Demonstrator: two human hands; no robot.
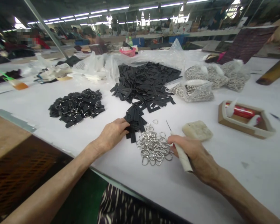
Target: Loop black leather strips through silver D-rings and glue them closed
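Observation:
My left hand [113, 133] is closed at the left edge of a small stack of black strips [135, 119]; what its fingertips pinch is hidden. My right hand [196, 152] grips a thin pointed tool with a pale wrapped handle [183, 158], its tip up and to the left. The fingers of that hand are beside a pile of silver D-shaped rings [154, 147]. One loose ring [155, 121] lies just above the pile. Behind the stack is a large heap of black strips [147, 79]. To the left lies a pile of black pieces with rings [77, 107].
A pale block [197, 130] lies right of the rings, with a cardboard tray [245, 130] holding a red tube beyond. Plastic bags of metal rings [198, 90] stand behind. An orange crate [18, 183] is below the table's left edge. Another person's hand shows at far right.

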